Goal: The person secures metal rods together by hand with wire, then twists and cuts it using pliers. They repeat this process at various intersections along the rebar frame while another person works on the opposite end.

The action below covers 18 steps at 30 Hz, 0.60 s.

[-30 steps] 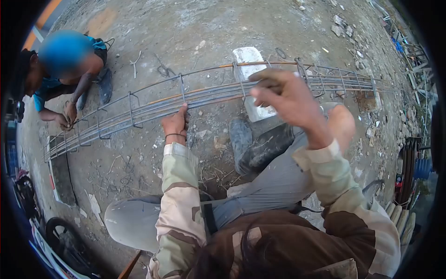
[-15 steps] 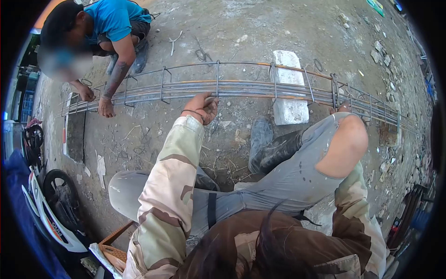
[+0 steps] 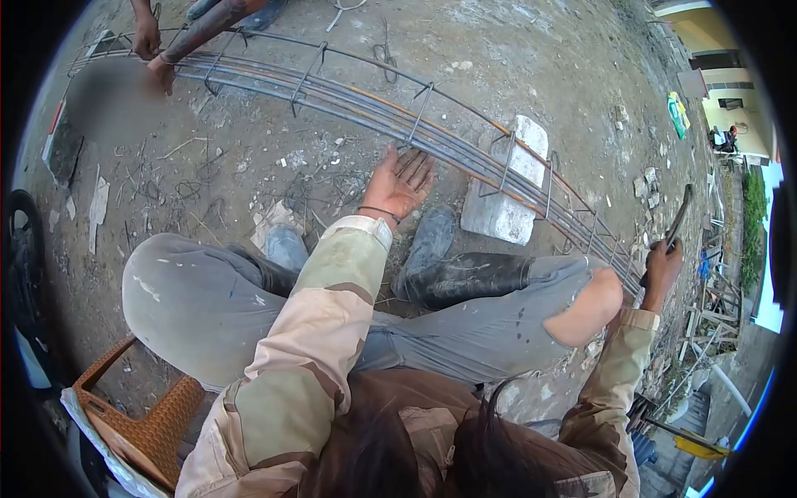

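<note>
A long rebar cage [image 3: 365, 112] with square stirrups [image 3: 422, 112] crosses in front of me and runs down to the right. My left hand [image 3: 400, 180] is open, palm up, its fingertips right beside the lower bars. Off to the right, past my bent knee, my right hand [image 3: 662, 270] is closed around a dark metal bar [image 3: 683, 207] that points upward. Beneath the cage, a white concrete block [image 3: 519, 187] supports the bars. At the far left end, another person's hands [image 3: 148, 37] are on the cage.
A woven brown plastic chair [image 3: 158, 415] stands at my lower left. My rubber boots [image 3: 427, 241] are close to the cage. Loose wire [image 3: 383, 62] lies on the dirt behind it. Another block [image 3: 62, 149] sits at far left. Rubble and scrap wood [image 3: 718, 315] line the right.
My view has swung to the right. My left hand has gone from curled at the bars to open. My right hand has moved away from the cage, with the dark bar now showing in it.
</note>
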Tool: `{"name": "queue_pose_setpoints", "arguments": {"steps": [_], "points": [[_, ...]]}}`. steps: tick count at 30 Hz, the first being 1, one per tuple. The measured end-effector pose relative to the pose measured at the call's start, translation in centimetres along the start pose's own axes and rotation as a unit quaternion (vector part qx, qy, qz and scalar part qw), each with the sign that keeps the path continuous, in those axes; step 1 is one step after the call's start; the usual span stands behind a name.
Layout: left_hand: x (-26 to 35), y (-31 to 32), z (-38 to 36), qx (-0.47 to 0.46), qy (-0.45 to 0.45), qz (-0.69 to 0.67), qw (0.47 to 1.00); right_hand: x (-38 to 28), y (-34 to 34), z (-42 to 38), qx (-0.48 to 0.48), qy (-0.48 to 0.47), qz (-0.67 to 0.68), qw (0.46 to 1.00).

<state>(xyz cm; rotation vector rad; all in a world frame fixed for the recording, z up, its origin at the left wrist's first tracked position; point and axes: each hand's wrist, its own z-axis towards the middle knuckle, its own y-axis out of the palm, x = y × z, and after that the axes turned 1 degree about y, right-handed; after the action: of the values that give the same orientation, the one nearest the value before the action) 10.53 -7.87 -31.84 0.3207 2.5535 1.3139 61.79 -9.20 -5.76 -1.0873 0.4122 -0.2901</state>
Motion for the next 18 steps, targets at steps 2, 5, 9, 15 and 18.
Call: {"name": "queue_pose_setpoints", "arguments": {"steps": [2,5,9,15,18], "points": [[0.4,-0.3,0.7,-0.012,-0.018,-0.031,0.999,-5.5,-6.0,0.5,-0.008,0.02,0.135,0.991],[0.6,-0.8,1.8,0.065,-0.041,-0.048,0.996,-10.2,-8.9,-0.6,-0.008,-0.021,0.297,0.955],[1.7,-0.7,2.1,-0.03,-0.098,-0.094,0.99,-17.6,-8.8,-5.7,-0.152,-0.067,0.45,0.877],[1.4,-0.3,2.4,-0.108,-0.109,-0.124,0.98,-23.6,-4.1,-12.6,-0.472,0.118,0.54,0.686],[2.8,0.3,2.3,-0.038,-0.087,-0.017,0.995,-24.9,-1.1,-15.3,-0.54,0.148,0.512,0.651]]}}
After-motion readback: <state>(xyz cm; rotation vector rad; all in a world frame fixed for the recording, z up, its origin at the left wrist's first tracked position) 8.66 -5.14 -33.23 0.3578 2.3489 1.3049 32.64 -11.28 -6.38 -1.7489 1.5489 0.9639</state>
